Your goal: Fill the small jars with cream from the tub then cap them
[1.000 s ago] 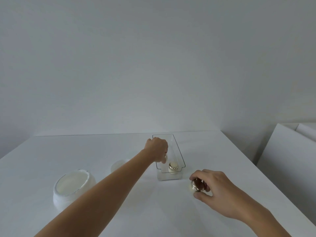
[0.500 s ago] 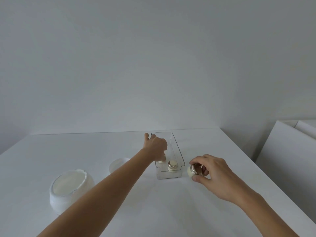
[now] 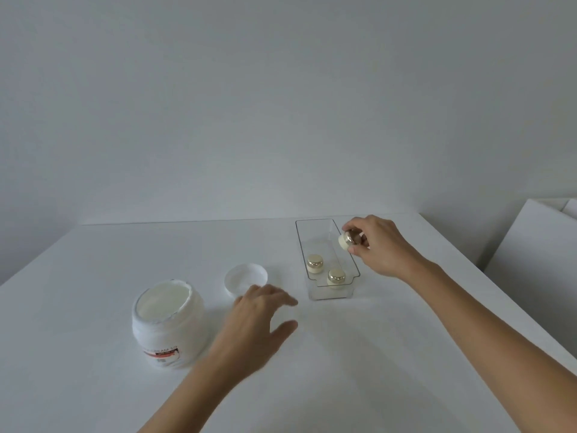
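A white tub of cream (image 3: 167, 323) stands open at the left, with its white lid (image 3: 246, 278) lying behind and to its right. A clear rectangular tray (image 3: 348, 254) holds two small cream jars with gold caps (image 3: 314, 264) (image 3: 336, 277) near its front end. My right hand (image 3: 379, 246) pinches a third capped small jar (image 3: 348, 240), tilted on its side, above the tray's right rim. My left hand (image 3: 260, 315) hovers over the table between the tub and the tray, fingers spread, holding nothing.
The white table (image 3: 390, 354) ends at a plain wall behind. Its right edge runs diagonally, and a white panel or piece of furniture (image 3: 537, 245) stands beyond that edge.
My left hand left a jar in the tray and drew back toward the tub. My right hand carried its capped jar from the table up to the tray's right rim.
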`<state>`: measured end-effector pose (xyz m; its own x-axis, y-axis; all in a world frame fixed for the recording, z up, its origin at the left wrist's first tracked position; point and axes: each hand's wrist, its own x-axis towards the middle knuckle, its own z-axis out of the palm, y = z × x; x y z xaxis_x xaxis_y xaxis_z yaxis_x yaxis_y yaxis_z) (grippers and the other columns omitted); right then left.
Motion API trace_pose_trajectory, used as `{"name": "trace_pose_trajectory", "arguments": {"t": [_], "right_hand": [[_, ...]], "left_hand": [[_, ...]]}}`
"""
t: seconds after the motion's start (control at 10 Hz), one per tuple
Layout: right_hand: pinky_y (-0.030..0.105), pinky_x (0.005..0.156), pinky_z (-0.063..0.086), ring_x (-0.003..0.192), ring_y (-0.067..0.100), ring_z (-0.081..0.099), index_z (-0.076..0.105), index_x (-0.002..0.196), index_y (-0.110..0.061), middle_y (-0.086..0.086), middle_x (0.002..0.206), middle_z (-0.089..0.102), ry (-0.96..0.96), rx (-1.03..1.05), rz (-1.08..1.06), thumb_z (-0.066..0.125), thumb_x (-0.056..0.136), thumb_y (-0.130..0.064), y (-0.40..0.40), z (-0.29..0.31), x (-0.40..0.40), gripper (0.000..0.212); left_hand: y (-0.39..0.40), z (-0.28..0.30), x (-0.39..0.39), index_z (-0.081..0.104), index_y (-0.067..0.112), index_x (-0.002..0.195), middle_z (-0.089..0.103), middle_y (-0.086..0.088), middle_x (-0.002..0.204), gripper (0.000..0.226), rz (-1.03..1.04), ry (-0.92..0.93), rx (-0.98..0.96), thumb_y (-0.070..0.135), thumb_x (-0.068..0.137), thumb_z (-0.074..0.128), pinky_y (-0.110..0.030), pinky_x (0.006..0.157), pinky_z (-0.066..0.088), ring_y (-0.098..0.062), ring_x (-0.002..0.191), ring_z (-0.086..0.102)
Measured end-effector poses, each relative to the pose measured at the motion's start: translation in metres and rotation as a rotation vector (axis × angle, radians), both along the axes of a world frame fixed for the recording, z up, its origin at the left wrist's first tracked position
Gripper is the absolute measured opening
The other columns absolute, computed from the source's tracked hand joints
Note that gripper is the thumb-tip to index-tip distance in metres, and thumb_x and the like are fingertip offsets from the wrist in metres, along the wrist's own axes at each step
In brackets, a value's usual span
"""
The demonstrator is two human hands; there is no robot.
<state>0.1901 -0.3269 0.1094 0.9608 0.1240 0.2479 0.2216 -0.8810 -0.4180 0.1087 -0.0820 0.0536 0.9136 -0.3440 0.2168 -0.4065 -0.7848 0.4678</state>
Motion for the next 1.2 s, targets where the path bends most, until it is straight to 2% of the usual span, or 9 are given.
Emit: {"name": "trace_pose_trajectory", "arguments": {"t": [0.1, 0.2, 0.3, 0.5, 0.6, 0.8, 1.0, 1.1, 1.2], "right_hand": [[0.024, 0.081, 0.038, 0.096, 0.02, 0.051, 0.059, 0.121, -0.013, 0.007, 0.107, 0.056, 0.01, -0.042, 0.016, 0.063, 0.087, -0.006, 0.01, -0.005, 0.019, 0.034], [0.028, 0.084, 0.04, 0.107, 0.026, 0.048, 0.058, 0.123, -0.012, 0.009, 0.113, 0.059, 0.009, -0.152, 0.033, 0.063, 0.087, -0.007, 0.018, -0.013, 0.035, 0.036], [0.033, 0.084, 0.037, 0.108, 0.029, 0.042, 0.058, 0.122, -0.016, 0.004, 0.111, 0.063, -0.012, -0.381, 0.024, 0.061, 0.089, -0.012, 0.022, -0.02, 0.048, 0.033], [0.033, 0.077, 0.021, 0.105, 0.027, 0.037, 0.059, 0.116, -0.024, -0.005, 0.099, 0.067, 0.055, -0.673, 0.022, 0.055, 0.086, -0.005, 0.029, -0.032, 0.066, 0.036], [0.033, 0.076, 0.02, 0.105, 0.027, 0.037, 0.06, 0.113, -0.025, -0.006, 0.093, 0.066, 0.083, -0.721, 0.04, 0.056, 0.085, -0.006, 0.032, -0.038, 0.069, 0.034], [0.032, 0.074, 0.016, 0.102, 0.025, 0.035, 0.061, 0.111, -0.026, -0.009, 0.085, 0.059, 0.142, -0.755, 0.06, 0.063, 0.081, -0.012, 0.038, -0.047, 0.073, 0.034], [0.034, 0.078, 0.019, 0.111, 0.028, 0.034, 0.056, 0.125, -0.025, -0.008, 0.083, 0.058, 0.142, -0.698, 0.049, 0.06, 0.086, -0.013, 0.038, -0.033, 0.063, 0.041], [0.037, 0.089, 0.027, 0.114, 0.031, 0.041, 0.059, 0.123, -0.021, 0.006, 0.11, 0.067, 0.011, -0.548, 0.017, 0.061, 0.088, -0.011, 0.038, -0.002, 0.042, 0.037], [0.018, 0.078, 0.039, 0.09, 0.019, 0.062, 0.071, 0.099, -0.021, 0.003, 0.088, 0.074, -0.254, -0.032, 0.098, 0.067, 0.083, -0.011, 0.033, 0.035, -0.002, 0.019]], "left_hand": [[0.006, -0.031, -0.024, 0.053, 0.034, 0.134, 0.047, 0.012, 0.144, 0.038, -0.006, 0.047, 0.03, 0.04, 0.096, 0.055, -0.023, 0.11, 0.026, -0.006, 0.136, 0.035], [0.004, -0.056, -0.04, 0.03, 0.032, 0.149, 0.017, 0.006, 0.163, 0.049, 0.003, 0.077, 0.159, 0.046, 0.102, 0.035, -0.025, 0.117, 0.007, -0.009, 0.148, 0.01], [-0.002, -0.066, -0.048, 0.014, 0.028, 0.154, -0.005, 0.004, 0.166, 0.055, 0.026, 0.087, 0.243, 0.048, 0.103, 0.021, -0.035, 0.119, -0.007, -0.011, 0.151, -0.009], [-0.003, -0.067, -0.05, 0.013, 0.025, 0.155, 0.001, 0.0, 0.166, 0.065, 0.026, 0.066, 0.276, 0.052, 0.096, 0.005, -0.042, 0.12, -0.006, -0.017, 0.152, -0.005], [-0.002, -0.066, -0.05, 0.018, 0.025, 0.153, 0.008, -0.001, 0.166, 0.066, 0.028, 0.056, 0.267, 0.052, 0.094, 0.006, -0.042, 0.12, -0.002, -0.018, 0.152, 0.0], [-0.001, -0.069, -0.045, 0.025, 0.025, 0.151, 0.016, -0.002, 0.164, 0.056, 0.033, 0.049, 0.246, 0.049, 0.1, 0.022, -0.044, 0.119, 0.003, -0.02, 0.151, 0.008], [0.0, -0.071, -0.044, 0.028, 0.025, 0.149, 0.021, -0.002, 0.162, 0.055, 0.035, 0.037, 0.218, 0.05, 0.1, 0.026, -0.045, 0.119, 0.006, -0.021, 0.15, 0.011], [0.0, -0.072, -0.043, 0.028, 0.025, 0.149, 0.021, -0.002, 0.162, 0.055, 0.039, 0.029, 0.206, 0.05, 0.1, 0.026, -0.045, 0.119, 0.006, -0.022, 0.149, 0.011], [-0.002, -0.071, -0.044, 0.029, 0.024, 0.148, 0.022, -0.003, 0.162, 0.054, 0.033, 0.047, 0.202, 0.049, 0.1, 0.028, -0.045, 0.119, 0.007, -0.022, 0.149, 0.012]]}}
